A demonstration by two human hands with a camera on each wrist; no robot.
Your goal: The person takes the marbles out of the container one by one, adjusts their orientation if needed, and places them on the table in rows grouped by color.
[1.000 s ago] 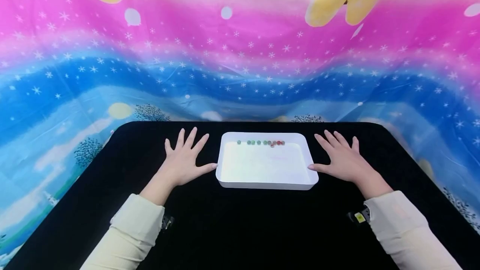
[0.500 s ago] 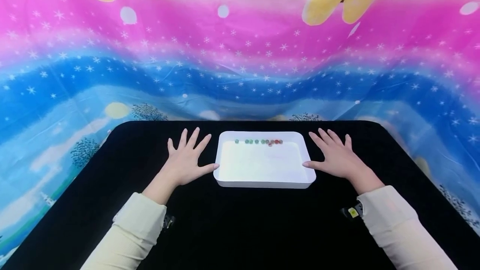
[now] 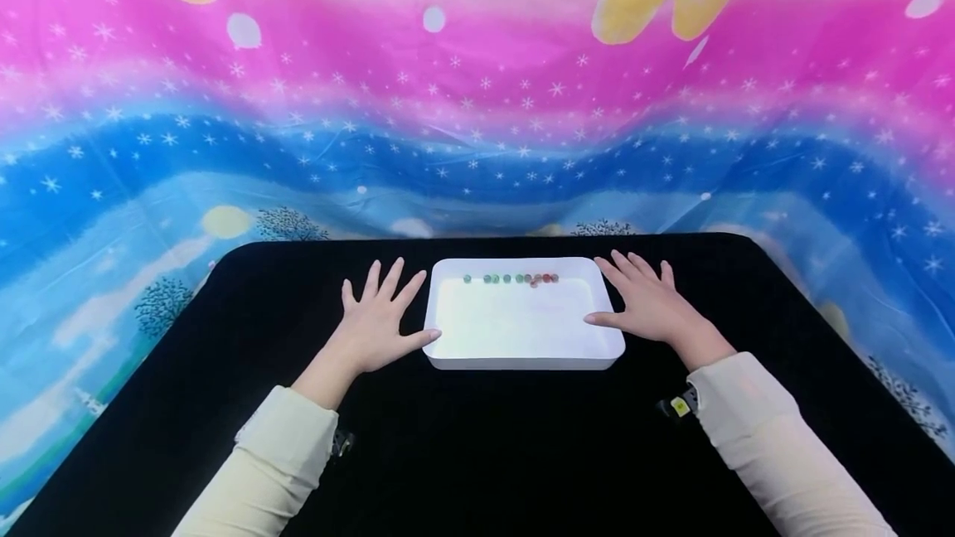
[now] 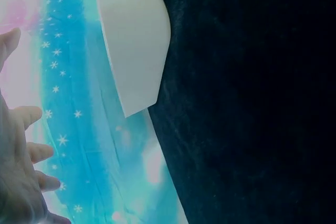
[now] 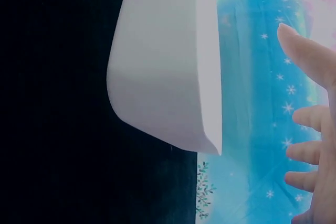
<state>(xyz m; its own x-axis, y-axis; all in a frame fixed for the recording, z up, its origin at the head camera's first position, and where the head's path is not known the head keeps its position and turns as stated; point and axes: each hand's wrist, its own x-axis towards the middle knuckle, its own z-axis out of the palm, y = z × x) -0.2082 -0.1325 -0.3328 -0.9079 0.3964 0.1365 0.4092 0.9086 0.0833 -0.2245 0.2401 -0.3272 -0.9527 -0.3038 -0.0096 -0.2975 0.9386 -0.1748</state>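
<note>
Flanking a white, round-cornered tray (image 3: 515,323) of green and red balls (image 3: 507,278), left grip (image 3: 375,326) and right grip (image 3: 651,298) spread

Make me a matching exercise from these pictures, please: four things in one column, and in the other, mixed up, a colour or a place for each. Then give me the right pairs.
Things
1. Tray
2. Small balls
3. Left hand
4. Backdrop

Colours and places
A. Pink and blue, with white snowflakes
B. At the tray's left side, fingers spread
C. Plain white, with raised sides
D. Inside the tray, mostly in a row near its far side

Right pairs: 1-C, 2-D, 3-B, 4-A
</note>
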